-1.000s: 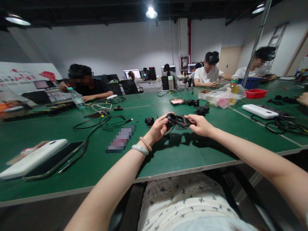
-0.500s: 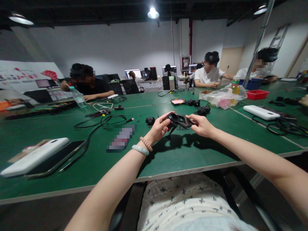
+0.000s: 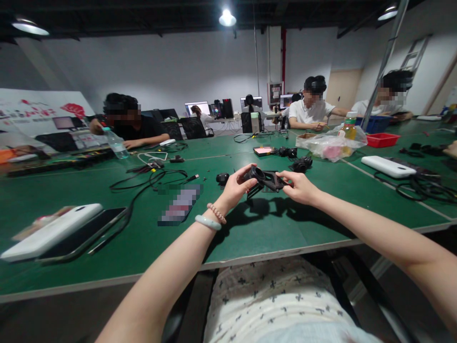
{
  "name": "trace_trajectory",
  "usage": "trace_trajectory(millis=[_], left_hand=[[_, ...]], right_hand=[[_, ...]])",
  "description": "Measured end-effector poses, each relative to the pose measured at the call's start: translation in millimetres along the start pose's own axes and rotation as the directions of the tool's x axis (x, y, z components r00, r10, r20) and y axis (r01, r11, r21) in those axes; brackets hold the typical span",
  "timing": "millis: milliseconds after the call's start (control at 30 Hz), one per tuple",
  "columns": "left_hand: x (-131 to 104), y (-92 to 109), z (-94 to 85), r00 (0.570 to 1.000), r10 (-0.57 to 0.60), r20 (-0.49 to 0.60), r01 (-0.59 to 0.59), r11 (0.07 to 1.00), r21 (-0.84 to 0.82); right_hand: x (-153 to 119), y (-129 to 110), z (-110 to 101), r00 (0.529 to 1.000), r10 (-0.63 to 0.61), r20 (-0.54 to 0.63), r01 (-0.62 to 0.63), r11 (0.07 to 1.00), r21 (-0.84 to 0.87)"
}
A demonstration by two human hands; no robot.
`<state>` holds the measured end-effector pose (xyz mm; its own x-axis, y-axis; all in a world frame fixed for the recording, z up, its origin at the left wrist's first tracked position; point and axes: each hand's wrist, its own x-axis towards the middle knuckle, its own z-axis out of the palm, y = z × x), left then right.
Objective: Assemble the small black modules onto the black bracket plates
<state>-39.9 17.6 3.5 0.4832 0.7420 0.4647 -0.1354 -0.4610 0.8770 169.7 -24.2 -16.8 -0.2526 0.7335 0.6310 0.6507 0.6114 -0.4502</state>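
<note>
Between my hands, a little above the green table, is a black plastic bracket with a round ring at its left end. My left hand grips the ring end, thumb in front and fingers behind. On the other end, my right hand pinches the frame between thumb and fingers. Thin black legs or strips hang below the ring. A small black round part lies on the table just left of my left hand. More black parts lie beyond my right hand.
A phone, a white power bank and black cables lie to the left. Rightward are another white power bank, a red tray and a plastic bag beside a bottle. Several people sit across the table.
The bracket has tilted slightly in my hands, so its ring faces a bit differently and the strips below show more. Both hands keep their hold in nearly the same place.
</note>
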Motion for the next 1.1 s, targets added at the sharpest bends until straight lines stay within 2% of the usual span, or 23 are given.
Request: trace_trajectory(millis=[133, 633, 800, 1100], left_hand=[[0.4, 2.1, -0.1, 1.0, 0.027, -0.008, -0.026, 0.997, 0.076], [0.0, 2.0, -0.5, 0.998, 0.067, 0.017, -0.069, 0.983, 0.172], [-0.8, 3.2, 0.1, 0.991, 0.126, 0.052, -0.135, 0.954, 0.267], [-0.2, 5.0, -0.5, 0.984, 0.167, 0.063, -0.179, 0.914, 0.363]], right_hand=[[-0.7, 0.6, 0.8, 1.0, 0.008, 0.023, -0.007, 1.0, -0.023], [-1.3, 3.6, 0.8, 0.998, 0.015, 0.058, -0.013, 0.999, -0.031], [-1.2, 5.7, 1.1, 0.994, -0.006, 0.107, 0.013, 0.998, -0.066], [-1.6, 8.1, 2.5, 0.989, 0.006, 0.151, 0.009, 0.995, -0.097]])
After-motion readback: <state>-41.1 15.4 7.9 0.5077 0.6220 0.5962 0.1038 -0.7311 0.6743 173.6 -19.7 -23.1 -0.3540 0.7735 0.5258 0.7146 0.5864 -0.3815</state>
